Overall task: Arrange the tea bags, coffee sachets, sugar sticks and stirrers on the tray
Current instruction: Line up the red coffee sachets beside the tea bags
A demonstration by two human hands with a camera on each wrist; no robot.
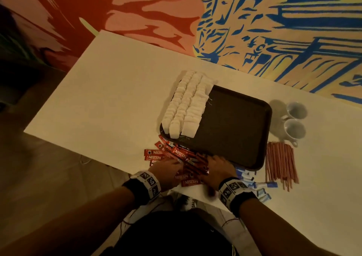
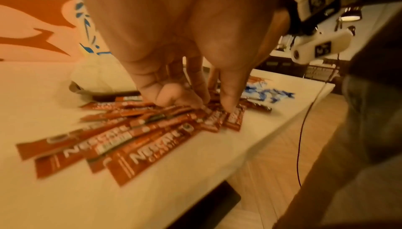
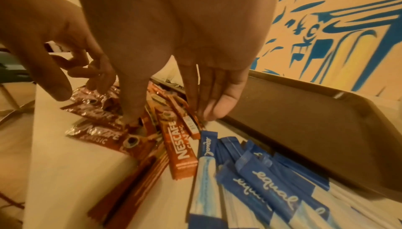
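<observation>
Under both sets of fingertips, the coffee sachets [image 1: 182, 163] are lying in a loose red heap on the table [image 1: 101, 91], just short of the tray [image 1: 235, 122]. The left hand [image 1: 166, 172] is coming down with its fingers [image 2: 195, 95] bunched narrow on the pile; whether it is pinching one yet, I cannot tell. The right hand [image 1: 219, 169] is pressing down with its fingers [image 3: 217, 102] straight and close together. Tea bags [image 1: 186, 103] are already sitting in rows beyond the fingers, so coffee looks like the step in hand. Next comes squaring the sachets into a bundle and lifting them over the rim. Sugar sticks [image 3: 261, 177] are waiting beside the right fingers, stirrers [image 1: 280, 163] further right.
</observation>
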